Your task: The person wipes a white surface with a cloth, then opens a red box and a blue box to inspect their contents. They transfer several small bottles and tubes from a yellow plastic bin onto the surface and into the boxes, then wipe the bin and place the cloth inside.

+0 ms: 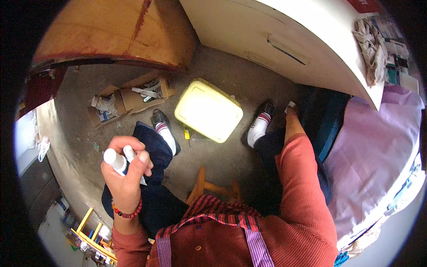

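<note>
In my left hand [128, 167] I hold a small white bottle [115, 159] with a white cap, and a second thin white item [129, 153], perhaps a tube or tissue, between thumb and fingers. This hand is raised above my left knee. My right arm reaches down past my right knee. At its end my right hand [292, 108] is small, in shadow and partly hidden; a small white thing [289, 106] shows at its fingers. Between my feet stands a pale yellow plastic box or stool [209, 110] with a brightly lit top.
Opened cardboard boxes [128, 98] with packets and white items lie front left. A white cabinet [283, 46] with a metal handle and a wooden cabinet [116, 30] stand ahead. A wooden stool [200, 185] is beneath me. A purple cloth [370, 160] covers something at right.
</note>
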Demonstrator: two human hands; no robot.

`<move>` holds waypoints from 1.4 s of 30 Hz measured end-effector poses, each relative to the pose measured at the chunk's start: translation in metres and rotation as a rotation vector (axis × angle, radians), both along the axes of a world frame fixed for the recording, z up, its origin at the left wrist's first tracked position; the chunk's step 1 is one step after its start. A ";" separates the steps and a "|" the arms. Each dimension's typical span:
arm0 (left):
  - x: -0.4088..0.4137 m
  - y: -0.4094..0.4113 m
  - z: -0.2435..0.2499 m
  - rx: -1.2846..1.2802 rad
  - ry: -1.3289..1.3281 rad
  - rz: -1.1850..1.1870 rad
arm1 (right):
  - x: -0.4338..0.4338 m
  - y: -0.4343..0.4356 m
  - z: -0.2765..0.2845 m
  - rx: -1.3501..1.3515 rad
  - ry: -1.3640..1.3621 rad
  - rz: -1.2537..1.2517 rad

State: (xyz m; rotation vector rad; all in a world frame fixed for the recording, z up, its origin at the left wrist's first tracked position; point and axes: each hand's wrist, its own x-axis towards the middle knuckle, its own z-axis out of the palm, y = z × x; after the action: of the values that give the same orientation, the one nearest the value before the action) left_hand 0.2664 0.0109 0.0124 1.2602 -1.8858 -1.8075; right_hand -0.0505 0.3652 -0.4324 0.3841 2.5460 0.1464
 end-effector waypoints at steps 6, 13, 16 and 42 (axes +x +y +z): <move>-0.009 0.004 -0.006 0.019 -0.031 -0.054 | 0.020 -0.029 0.009 -0.906 0.396 -0.401; -0.003 -0.003 -0.025 0.082 0.063 -0.080 | 0.107 -0.163 0.189 -1.482 -0.130 -0.554; -0.002 -0.005 -0.034 0.026 0.122 -0.124 | 0.142 -0.198 0.289 -1.764 -0.415 -0.433; -0.001 0.019 -0.011 -0.344 0.554 -0.210 | 0.186 -0.212 0.465 -1.812 -0.030 0.461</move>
State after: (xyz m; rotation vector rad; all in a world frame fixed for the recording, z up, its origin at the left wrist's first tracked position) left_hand 0.2650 0.0297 0.0017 0.4029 -1.9237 -1.6040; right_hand 0.1356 0.1529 0.0324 -0.8600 1.6927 -1.7447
